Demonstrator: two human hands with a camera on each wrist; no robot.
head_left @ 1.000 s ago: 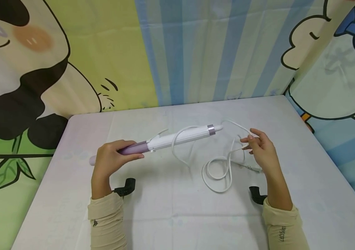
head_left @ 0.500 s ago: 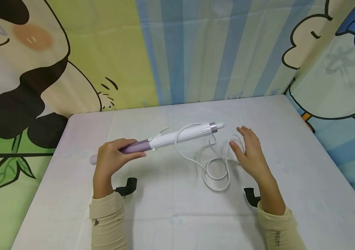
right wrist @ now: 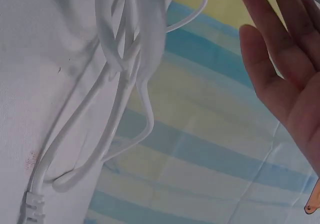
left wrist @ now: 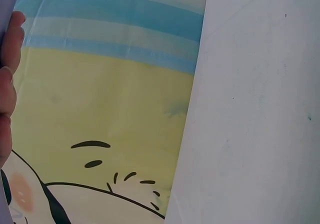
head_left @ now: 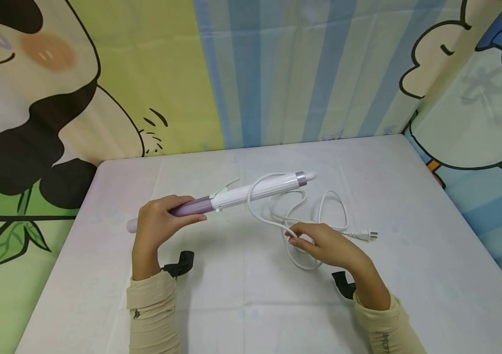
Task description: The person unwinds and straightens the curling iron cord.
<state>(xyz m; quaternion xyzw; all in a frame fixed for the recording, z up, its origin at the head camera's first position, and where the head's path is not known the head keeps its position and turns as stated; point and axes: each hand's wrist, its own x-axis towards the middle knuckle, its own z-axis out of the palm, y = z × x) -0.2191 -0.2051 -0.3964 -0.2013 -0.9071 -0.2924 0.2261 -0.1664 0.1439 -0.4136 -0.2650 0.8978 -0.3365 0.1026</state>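
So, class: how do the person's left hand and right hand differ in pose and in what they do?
The left hand grips the curling iron by its purple handle, raised off the table; the right hand lies low over the loose white cord, fingers fairly straight. The left hand's fingers curl round; the right hand's do not. Both wear beige sleeves.

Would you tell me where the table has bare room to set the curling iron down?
The table is bare in front of both sleeves, along the left edge, and behind the curling iron. It is crowded around the cord, plug and right hand.
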